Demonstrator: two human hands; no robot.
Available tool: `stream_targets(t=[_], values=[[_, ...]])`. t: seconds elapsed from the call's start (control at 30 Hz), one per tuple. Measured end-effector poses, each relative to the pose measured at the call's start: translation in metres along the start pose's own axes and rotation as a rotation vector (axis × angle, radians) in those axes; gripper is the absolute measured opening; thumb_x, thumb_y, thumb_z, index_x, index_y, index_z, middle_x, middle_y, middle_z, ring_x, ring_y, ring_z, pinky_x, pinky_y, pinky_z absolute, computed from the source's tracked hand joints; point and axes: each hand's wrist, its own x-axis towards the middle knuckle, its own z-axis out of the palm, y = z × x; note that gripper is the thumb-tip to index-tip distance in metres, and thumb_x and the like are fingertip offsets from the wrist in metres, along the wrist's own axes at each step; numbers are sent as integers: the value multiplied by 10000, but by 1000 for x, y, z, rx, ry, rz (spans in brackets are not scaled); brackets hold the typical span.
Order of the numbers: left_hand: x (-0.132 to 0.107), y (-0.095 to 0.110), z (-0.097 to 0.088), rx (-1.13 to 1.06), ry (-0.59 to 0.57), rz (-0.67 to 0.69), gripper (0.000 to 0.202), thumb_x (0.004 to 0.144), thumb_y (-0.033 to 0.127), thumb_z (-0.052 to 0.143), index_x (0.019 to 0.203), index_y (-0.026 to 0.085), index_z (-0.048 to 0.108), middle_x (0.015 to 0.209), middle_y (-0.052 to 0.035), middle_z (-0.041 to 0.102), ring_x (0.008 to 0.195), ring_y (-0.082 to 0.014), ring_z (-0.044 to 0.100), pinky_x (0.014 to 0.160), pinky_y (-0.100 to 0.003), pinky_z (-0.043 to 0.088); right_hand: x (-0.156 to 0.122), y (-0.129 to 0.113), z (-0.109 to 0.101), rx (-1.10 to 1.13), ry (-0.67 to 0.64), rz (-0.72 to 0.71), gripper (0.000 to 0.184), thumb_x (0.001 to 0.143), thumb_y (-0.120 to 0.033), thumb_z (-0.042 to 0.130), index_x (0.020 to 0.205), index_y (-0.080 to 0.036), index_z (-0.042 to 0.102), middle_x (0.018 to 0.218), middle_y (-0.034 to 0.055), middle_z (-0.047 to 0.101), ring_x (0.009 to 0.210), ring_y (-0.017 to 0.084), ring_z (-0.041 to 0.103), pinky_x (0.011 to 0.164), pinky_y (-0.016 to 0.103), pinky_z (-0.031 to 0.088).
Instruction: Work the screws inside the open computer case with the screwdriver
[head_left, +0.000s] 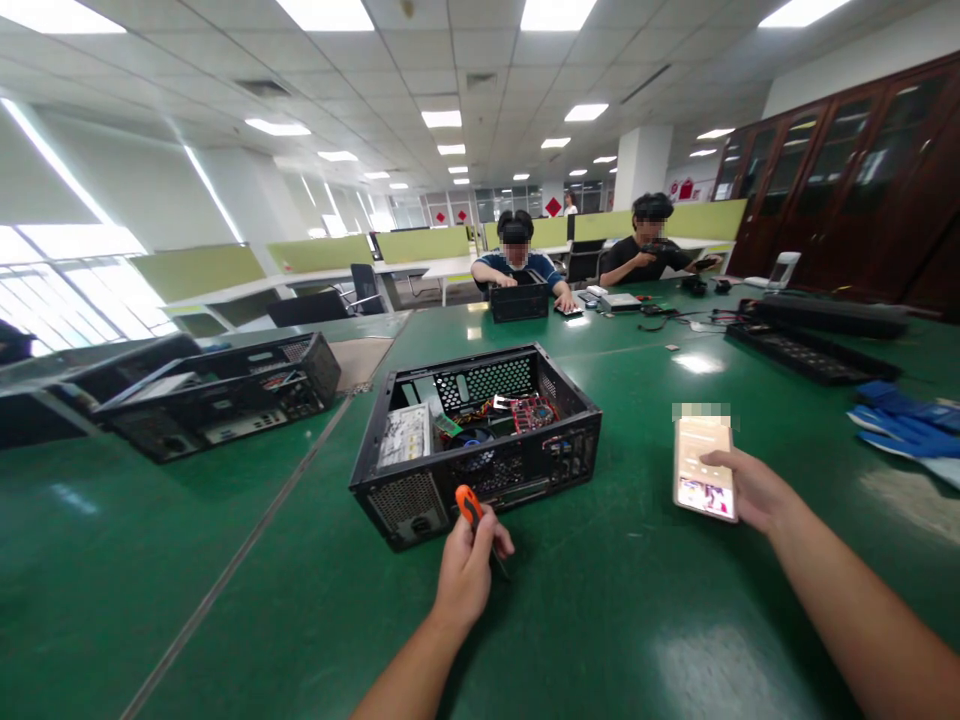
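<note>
My left hand (466, 572) is closed around a screwdriver with an orange handle (469, 504), just in front of an open black computer case (477, 440). Inside the case I see a red circuit board, coloured wires and a silver drive. My right hand (754, 490) holds a smartphone (703, 466) upright with its lit screen facing me, to the right of the case. Both forearms reach over the green table (630, 610).
A second open black case (217, 397) lies at the left. Long black panels (814, 345) and blue gloves (904, 415) are at the right. Two people sit at the far end of the table with a small black case (519, 300) and small items.
</note>
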Motion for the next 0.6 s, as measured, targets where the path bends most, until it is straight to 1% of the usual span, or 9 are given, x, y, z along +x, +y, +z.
stream_targets(t=[0.1,0.27,0.4,0.6], values=[[0,-1,0,-4,3,-4,422,934,601,518,941,179,500,629,6,642,600,-159,593,617,-285,501,-4,4,11,-10,-3,-35,340,979,-327,641,1281,-177,596,1249,90,644,1019,224,678,845,426,594],[0,-3,-1,-13,2,-13,431,924,610,525,945,180,500,620,8,640,594,-163,598,609,-288,504,-10,8,21,-48,10,-33,332,978,-323,643,1272,-174,599,1225,86,652,993,216,683,823,412,599],[-1,-2,-1,-20,2,-14,423,929,599,525,947,177,505,626,8,639,596,-159,592,615,-287,504,-12,8,23,-82,39,-21,339,977,-324,644,1279,-177,596,1238,89,647,1006,221,679,831,419,596],[-3,2,-1,-19,3,-16,423,927,600,528,940,176,521,634,2,641,600,-161,594,618,-286,497,-9,9,19,-96,84,-9,343,975,-325,647,1280,-177,596,1240,89,645,1010,223,677,829,420,597]])
